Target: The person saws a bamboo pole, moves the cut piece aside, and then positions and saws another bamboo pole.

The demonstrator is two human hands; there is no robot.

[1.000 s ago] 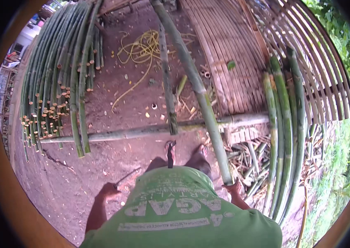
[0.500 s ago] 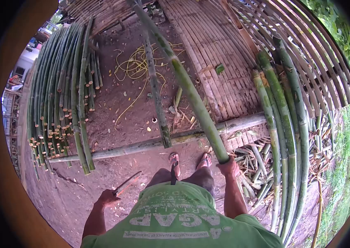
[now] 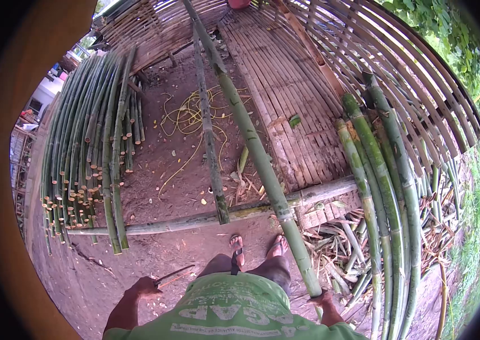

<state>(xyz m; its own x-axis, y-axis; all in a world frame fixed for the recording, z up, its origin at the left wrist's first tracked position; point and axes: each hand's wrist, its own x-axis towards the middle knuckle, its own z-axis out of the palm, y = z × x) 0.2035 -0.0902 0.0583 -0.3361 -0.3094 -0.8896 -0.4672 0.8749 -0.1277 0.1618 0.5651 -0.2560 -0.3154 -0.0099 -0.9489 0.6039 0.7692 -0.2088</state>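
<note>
My right hand (image 3: 324, 299) grips the near end of a long green bamboo pole (image 3: 254, 150) that runs away from me over a horizontal bamboo crossbar (image 3: 194, 221). My left hand (image 3: 144, 286) hangs at my side and holds a long knife (image 3: 173, 276) pointing right over the dirt. A second, thinner pole (image 3: 208, 136) lies with its cut end on the crossbar. My sandalled feet (image 3: 257, 247) stand just behind the crossbar.
A big stack of cut green bamboo poles (image 3: 87, 147) lies at the left. Several thick green poles (image 3: 384, 187) lie at the right beside a woven bamboo slat platform (image 3: 302, 96). Yellow rope (image 3: 186, 116) and offcuts (image 3: 342, 255) litter the dirt.
My right hand has drawn the pole's end back toward my hip, after pushing it forward half a second ago. The left hand with the knife has stayed at my side.
</note>
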